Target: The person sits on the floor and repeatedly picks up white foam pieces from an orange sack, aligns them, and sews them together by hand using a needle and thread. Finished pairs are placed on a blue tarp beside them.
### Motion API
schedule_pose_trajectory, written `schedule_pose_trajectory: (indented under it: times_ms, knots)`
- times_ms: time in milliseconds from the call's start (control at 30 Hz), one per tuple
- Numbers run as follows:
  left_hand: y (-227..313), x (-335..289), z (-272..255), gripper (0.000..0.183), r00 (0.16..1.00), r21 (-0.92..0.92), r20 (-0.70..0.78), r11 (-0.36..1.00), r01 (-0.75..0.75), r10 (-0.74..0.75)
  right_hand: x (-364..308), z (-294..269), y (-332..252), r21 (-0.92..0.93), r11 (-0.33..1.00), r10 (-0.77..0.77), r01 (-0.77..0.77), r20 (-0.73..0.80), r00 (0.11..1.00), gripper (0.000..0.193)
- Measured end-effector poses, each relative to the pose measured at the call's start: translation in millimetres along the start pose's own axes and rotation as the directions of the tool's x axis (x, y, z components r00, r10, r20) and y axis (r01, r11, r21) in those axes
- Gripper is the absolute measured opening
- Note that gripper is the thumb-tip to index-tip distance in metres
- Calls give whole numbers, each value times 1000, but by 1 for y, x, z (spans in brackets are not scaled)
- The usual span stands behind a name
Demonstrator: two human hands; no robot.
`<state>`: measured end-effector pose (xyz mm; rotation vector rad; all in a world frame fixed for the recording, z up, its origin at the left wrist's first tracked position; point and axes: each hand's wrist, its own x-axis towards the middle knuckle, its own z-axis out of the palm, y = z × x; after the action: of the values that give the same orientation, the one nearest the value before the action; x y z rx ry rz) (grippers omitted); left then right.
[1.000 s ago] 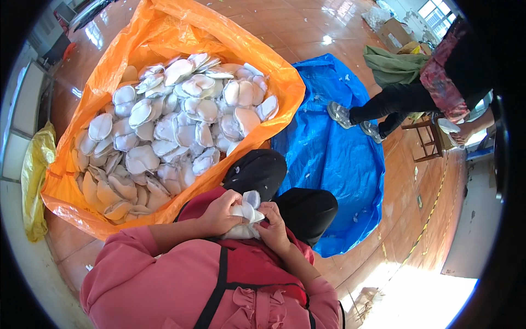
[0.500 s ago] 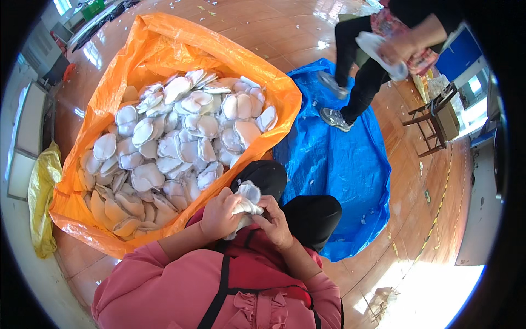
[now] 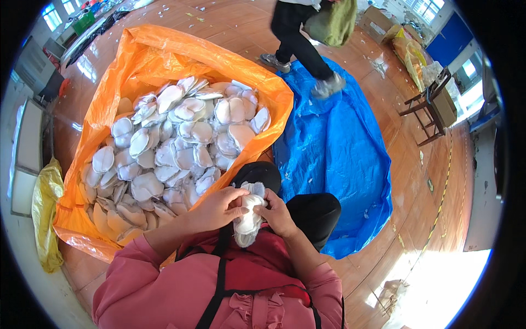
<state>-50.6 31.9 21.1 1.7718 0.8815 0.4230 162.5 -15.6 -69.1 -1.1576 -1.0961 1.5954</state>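
A white, soft fabric pad with fuzzy grey-white ends [image 3: 250, 218] is held upright over my lap. My left hand [image 3: 223, 207] pinches its left side between thumb and fingers. From the right, my right hand [image 3: 277, 211] grips the same pad with thumb and fingertips. The exact kind of the pad cannot be made out. Beyond my left arm, a large orange woven-plastic sack [image 3: 211, 55] lies spread open. Inside it is a heap of rounded white and cream pads [image 3: 183, 134], some in paired lobes.
A blue plastic sheet [image 3: 345, 164] covers the floor at right. Another person [image 3: 298, 38] steps across its far edge, carrying an olive-green bag. A wooden chair [image 3: 430, 109] stands far right. Yellow plastic [image 3: 48, 214] lies by the left wall; a cardboard box [image 3: 375, 24] is at the back.
The pad has gone from bunched and folded to more stretched out upright between my hands. The other person has moved left across the blue sheet and now shows a green bag.
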Motion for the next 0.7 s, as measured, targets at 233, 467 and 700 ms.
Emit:
schedule_pose_trajectory:
  times_ms: [233, 467, 700]
  knots:
    - [-15, 20, 0, 36, 924, 406, -48, 852, -329, 380, 5, 6, 15, -12, 997, -73, 72, -44, 996, 25]
    - [-25, 26, 22, 36, 937, 395, -127, 883, -254, 326, -3, 9, 9, -268, 938, -267, 218, -161, 950, 28]
    - [-32, 22, 50, 31, 867, 458, -272, 848, -266, 418, -27, 2, 3, -56, 998, -19, 11, -154, 988, 11]
